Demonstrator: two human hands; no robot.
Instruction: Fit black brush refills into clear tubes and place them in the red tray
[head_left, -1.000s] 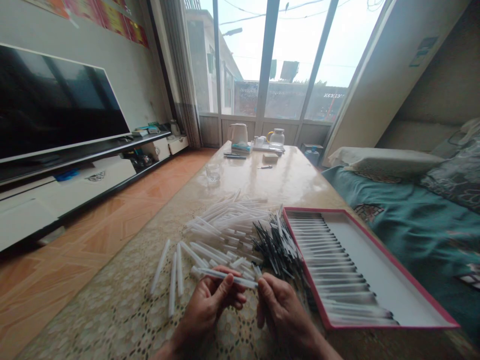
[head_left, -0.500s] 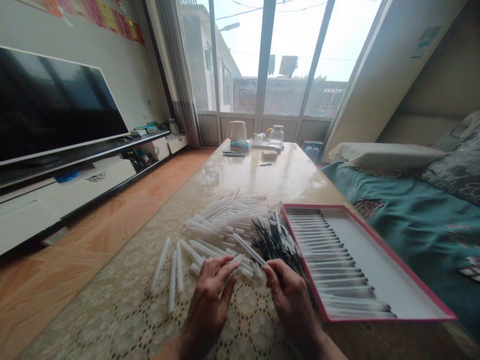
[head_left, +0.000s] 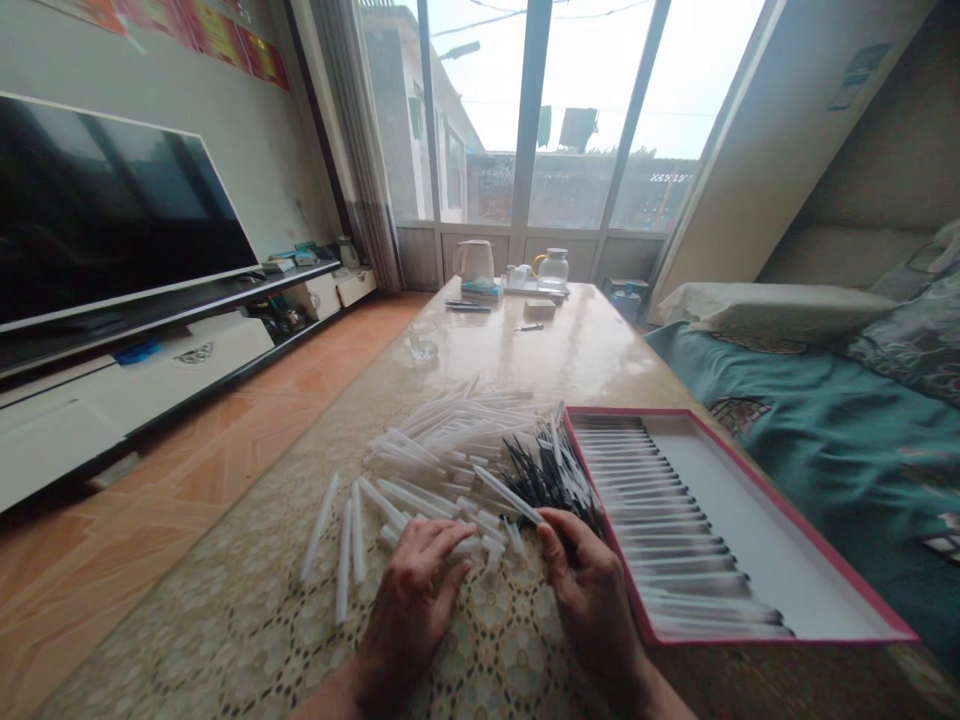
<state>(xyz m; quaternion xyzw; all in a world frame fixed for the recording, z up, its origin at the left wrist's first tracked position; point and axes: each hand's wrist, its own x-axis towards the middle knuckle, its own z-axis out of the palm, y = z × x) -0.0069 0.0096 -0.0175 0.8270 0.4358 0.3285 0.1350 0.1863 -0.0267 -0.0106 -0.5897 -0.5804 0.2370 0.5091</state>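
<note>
A heap of translucent white plastic tubes (head_left: 442,450) lies on the lace-covered table (head_left: 240,620). Beside it is a pile of thin black refills (head_left: 544,480). My left hand (head_left: 416,590) lies on the near edge of the tube heap with fingers stretched out over the tubes. My right hand (head_left: 589,580) is at the near end of the black refills, its fingers curled and pinching one white tube (head_left: 510,495) that points up-left. A red-rimmed shallow box (head_left: 787,530) to the right holds a row of assembled pens (head_left: 660,520) along its left side.
Three loose tubes (head_left: 341,545) lie apart at the left. At the far end of the table stand a glass (head_left: 424,340), a kettle (head_left: 476,265) and a glass jug (head_left: 555,270). A TV (head_left: 105,220) lines the left wall. A teal-covered sofa (head_left: 825,440) lies right.
One second ago both hands held a tube between them above the table. They have since moved forward and down to the piles; the left hand has let go and spread over the tubes.
</note>
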